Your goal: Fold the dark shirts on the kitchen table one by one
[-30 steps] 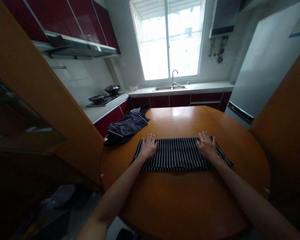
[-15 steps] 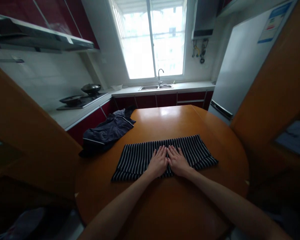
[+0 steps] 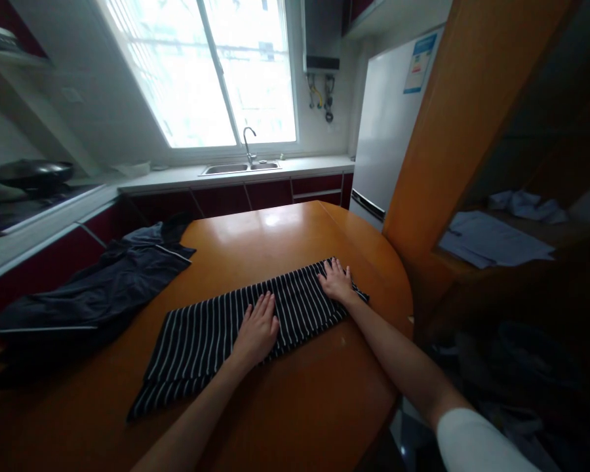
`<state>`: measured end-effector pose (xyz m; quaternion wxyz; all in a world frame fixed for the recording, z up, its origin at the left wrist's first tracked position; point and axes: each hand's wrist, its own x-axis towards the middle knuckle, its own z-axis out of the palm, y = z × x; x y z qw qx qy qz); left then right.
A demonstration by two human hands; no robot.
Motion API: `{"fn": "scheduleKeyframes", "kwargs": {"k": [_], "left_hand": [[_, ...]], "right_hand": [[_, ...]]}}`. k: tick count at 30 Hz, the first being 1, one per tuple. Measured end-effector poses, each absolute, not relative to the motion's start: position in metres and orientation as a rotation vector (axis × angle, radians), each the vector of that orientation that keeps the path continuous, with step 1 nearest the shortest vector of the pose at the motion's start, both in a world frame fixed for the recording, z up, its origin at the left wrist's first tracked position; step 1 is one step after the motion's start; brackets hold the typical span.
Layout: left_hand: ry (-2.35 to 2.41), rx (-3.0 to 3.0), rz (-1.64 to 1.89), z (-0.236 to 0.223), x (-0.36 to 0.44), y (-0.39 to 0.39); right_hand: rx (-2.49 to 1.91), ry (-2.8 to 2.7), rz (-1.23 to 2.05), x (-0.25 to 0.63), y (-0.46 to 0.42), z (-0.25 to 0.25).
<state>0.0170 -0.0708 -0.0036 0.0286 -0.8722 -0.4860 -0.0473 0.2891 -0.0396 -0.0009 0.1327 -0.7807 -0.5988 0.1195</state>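
Observation:
A folded cloth (image 3: 201,334), black with white stripes, lies in a long flat strip across the wooden table (image 3: 295,406). My left hand (image 3: 258,331) rests flat on the middle of it, palm down with fingers stretched out. Near the cloth's right end, my right hand (image 3: 337,282) lies palm down with fingers spread. Both hands press on the fabric without gripping it. What kind of garment or cloth it is, I cannot tell.
Dark clothing (image 3: 113,282) with white piping lies at the table's left side. Beyond the table are a counter with a sink (image 3: 240,168), a wok (image 3: 32,174) on the stove and a refrigerator (image 3: 388,124). Papers (image 3: 491,239) lie on a surface at right.
My right hand has slid rightward from the cloth's middle to its right end. The left hand stays near the middle, now apart from the right. The view has turned right.

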Motion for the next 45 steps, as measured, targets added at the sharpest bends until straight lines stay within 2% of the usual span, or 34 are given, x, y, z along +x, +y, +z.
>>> {"fn": "scheduleKeyframes", "kwargs": {"k": [15, 25, 38, 45], "left_hand": [[-1.514, -2.700, -0.199, -0.006, 0.016, -0.070], [-1.521, -2.713, -0.204, -0.007, 0.016, -0.069], [-1.537, -2.721, -0.205, -0.008, 0.017, -0.070], [-1.599, -2.798, -0.257, 0.005, 0.018, -0.069]], "right_hand": [[-2.303, -1.409, 0.282, 0.336, -0.043, 0.016], [-2.237, -1.372, 0.628, 0.356, -0.051, 0.020], [-1.758, -1.221, 1.304, 0.365, -0.066, 0.037], [-1.575, -1.152, 1.428, 0.367, -0.068, 0.046]]}}
